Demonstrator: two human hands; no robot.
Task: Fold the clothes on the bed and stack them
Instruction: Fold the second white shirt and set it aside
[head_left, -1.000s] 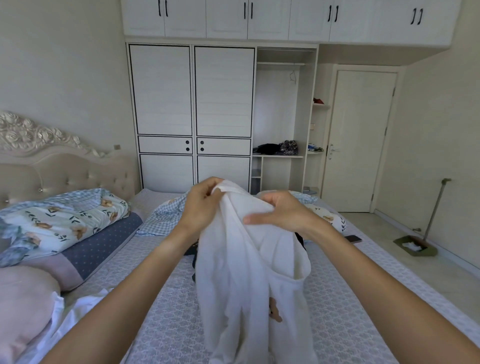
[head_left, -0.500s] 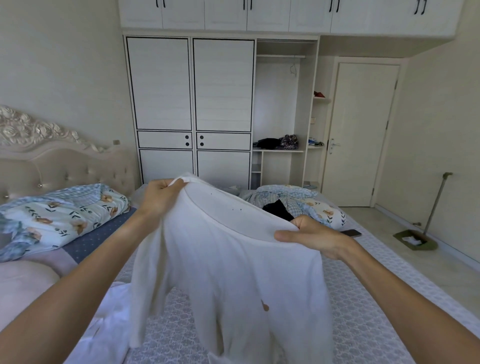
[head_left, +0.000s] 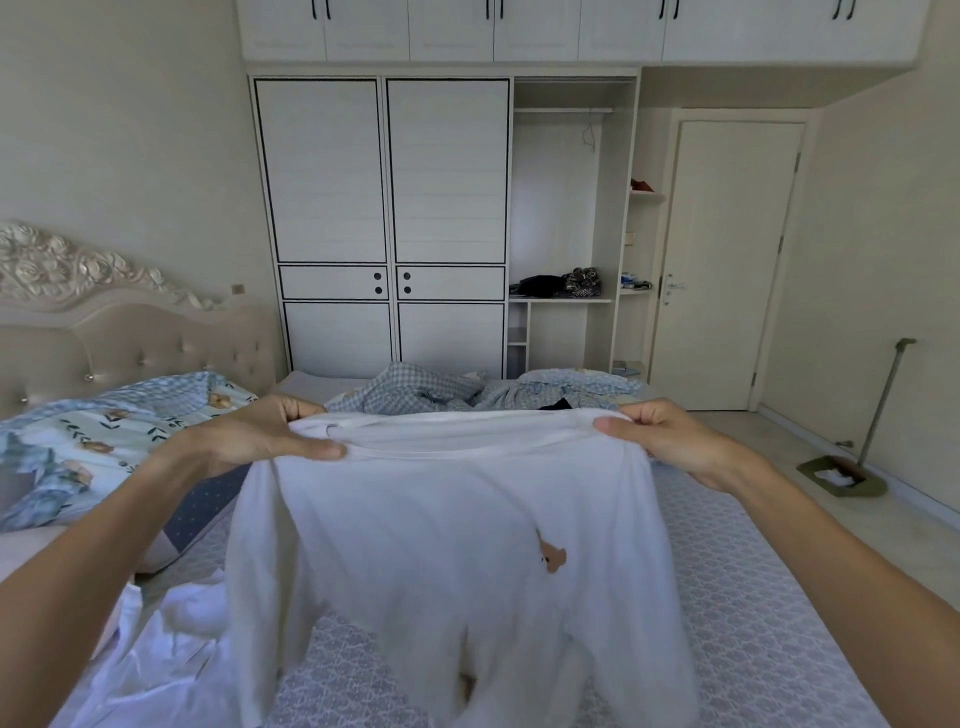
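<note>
From my head view, a second ago I had the white shirt (head_left: 457, 545) bunched between my hands; now it is stretched wide and flat in the centre of the frame, above the bed (head_left: 779, 623). My left hand (head_left: 260, 436) and right hand (head_left: 670, 441) each pinch a top corner, fingers clenched on the cloth. I judge it is ready to lay down and fold. The shirt hangs smooth, white, with a small brown bear mark at its right side. More clothes (head_left: 156, 665) lie at lower left.
</note>
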